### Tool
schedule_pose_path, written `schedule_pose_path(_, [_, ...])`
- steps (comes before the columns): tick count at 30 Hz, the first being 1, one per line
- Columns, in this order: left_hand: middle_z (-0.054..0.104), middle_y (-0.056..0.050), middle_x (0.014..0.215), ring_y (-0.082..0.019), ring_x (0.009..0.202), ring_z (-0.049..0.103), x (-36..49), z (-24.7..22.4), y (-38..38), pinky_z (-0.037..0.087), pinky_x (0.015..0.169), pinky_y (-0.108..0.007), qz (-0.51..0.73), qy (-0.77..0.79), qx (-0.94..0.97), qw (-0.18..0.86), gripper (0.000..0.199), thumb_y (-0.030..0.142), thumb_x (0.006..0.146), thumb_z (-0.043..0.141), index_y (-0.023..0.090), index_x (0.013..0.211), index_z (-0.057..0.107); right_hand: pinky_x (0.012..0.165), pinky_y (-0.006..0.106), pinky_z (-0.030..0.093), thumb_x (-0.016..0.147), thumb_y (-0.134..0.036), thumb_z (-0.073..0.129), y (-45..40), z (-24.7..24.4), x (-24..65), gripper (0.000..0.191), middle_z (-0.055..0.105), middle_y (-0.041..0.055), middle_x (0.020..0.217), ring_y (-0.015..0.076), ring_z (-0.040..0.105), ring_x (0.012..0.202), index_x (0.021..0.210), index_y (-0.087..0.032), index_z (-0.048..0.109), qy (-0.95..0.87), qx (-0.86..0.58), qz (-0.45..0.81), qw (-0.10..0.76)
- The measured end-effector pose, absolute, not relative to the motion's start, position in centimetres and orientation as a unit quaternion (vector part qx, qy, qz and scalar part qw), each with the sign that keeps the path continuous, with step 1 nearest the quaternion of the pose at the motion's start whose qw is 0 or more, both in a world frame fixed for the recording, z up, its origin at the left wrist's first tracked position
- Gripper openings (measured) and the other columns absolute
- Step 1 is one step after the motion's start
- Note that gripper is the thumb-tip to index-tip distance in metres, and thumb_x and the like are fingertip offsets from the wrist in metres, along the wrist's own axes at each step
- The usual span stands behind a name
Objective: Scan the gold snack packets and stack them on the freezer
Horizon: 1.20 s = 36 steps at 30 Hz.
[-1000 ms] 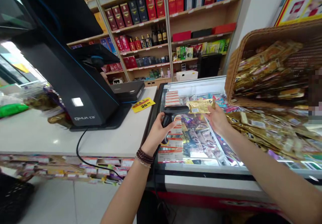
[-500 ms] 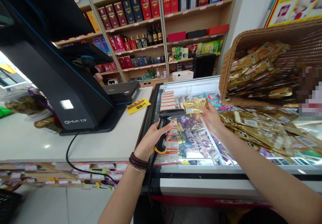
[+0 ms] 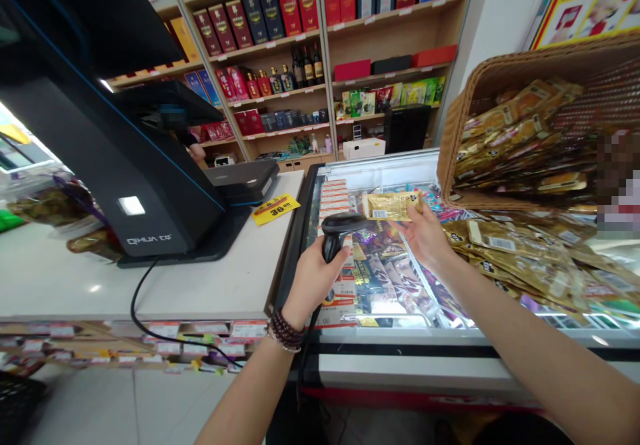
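My left hand (image 3: 314, 273) is wrapped round the handle of a black barcode scanner (image 3: 343, 222), its head pointing right. Between the fingers of my right hand (image 3: 425, 231) is a gold snack packet (image 3: 393, 205), its white barcode end turned toward the scanner head. The scanner's nose and the packet's left end are very close; whether they touch I cannot tell. Below both hands lies the glass top of a lit chest freezer (image 3: 395, 321). To the right of my right hand, a pile of similar gold packets (image 3: 530, 258) is spread on the glass.
A tipped wicker basket (image 3: 460, 118) holding more gold packets rests at the right. On the white counter (image 3: 200, 298) at the left stand a dark checkout terminal (image 3: 150, 165), a yellow price tag (image 3: 276, 209) and plastic jars (image 3: 45, 198). Shelves of boxes (image 3: 270, 18) line the back.
The packet and my right hand have shifted slightly right, and more of the packet's face shows. My left hand has turned the scanner a little and moved slightly right.
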<state>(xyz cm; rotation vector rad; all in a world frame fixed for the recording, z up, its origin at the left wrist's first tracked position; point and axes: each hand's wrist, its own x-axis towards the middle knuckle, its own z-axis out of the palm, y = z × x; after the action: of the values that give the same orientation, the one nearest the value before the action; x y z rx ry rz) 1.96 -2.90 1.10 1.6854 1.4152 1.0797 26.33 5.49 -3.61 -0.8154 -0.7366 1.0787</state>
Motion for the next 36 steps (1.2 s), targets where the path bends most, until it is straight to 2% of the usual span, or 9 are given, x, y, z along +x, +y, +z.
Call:
schedule_pose_path(8, [0.059, 0.003, 0.054, -0.019, 0.051, 0.058, 2.05, 1.18, -2.99, 0.044, 0.058, -0.029, 0.389, 0.564, 0.659, 0.31, 0.025, 0.046, 0.091, 0.064, 0.023, 0.082, 0.057, 0.102, 0.047, 0.064, 0.096, -0.024, 0.065, 5.14, -2.94, 25.91, 0.013, 0.078, -0.0051, 0.115, 0.016, 0.078, 0.107, 0.104, -0.034, 0.065, -0.304, -0.368, 0.493, 0.727])
schedule_pose_path(11, [0.059, 0.004, 0.052, -0.018, 0.05, 0.057, 2.14, 1.27, -3.06, 0.042, 0.058, -0.029, 0.394, 0.561, 0.652, 0.325, 0.025, 0.046, 0.091, 0.064, 0.024, 0.081, 0.056, 0.103, 0.048, 0.064, 0.094, -0.028, 0.069, 5.22, -3.12, 26.0, 0.011, 0.079, -0.0042, 0.114, 0.0173, 0.077, 0.108, 0.103, -0.034, 0.066, -0.312, -0.369, 0.489, 0.726])
schedule_pose_path(19, [0.058, 0.003, 0.052, -0.018, 0.048, 0.055, 2.16, 1.45, -3.25, 0.04, 0.057, -0.029, 0.418, 0.551, 0.635, 0.342, 0.025, 0.042, 0.087, 0.072, 0.024, 0.079, 0.058, 0.102, 0.052, 0.064, 0.091, -0.035, 0.074, 5.25, -3.49, 26.24, 0.019, 0.076, -0.0035, 0.126, 0.0202, 0.074, 0.117, 0.108, -0.038, 0.067, -0.344, -0.363, 0.482, 0.719])
schedule_pose_path(27, [0.062, 0.002, 0.056, -0.021, 0.055, 0.062, 2.07, 1.47, -3.27, 0.043, 0.058, -0.029, 0.447, 0.544, 0.609, 0.366, 0.023, 0.039, 0.079, 0.081, 0.023, 0.081, 0.065, 0.1, 0.051, 0.066, 0.092, -0.038, 0.072, 4.77, -2.8, 25.82, 0.026, 0.076, -0.0038, 0.128, 0.0203, 0.075, 0.116, 0.117, -0.041, 0.065, -0.331, -0.367, 0.486, 0.721])
schedule_pose_path(36, [0.061, 0.003, 0.055, -0.02, 0.053, 0.06, 2.09, 1.58, -3.33, 0.042, 0.055, -0.028, 0.442, 0.543, 0.609, 0.373, 0.026, 0.042, 0.079, 0.081, 0.023, 0.081, 0.063, 0.104, 0.054, 0.063, 0.092, -0.028, 0.071, 4.95, -3.0, 25.94, 0.023, 0.076, -0.0042, 0.123, 0.0192, 0.076, 0.114, 0.112, -0.039, 0.066, -0.329, -0.36, 0.489, 0.723])
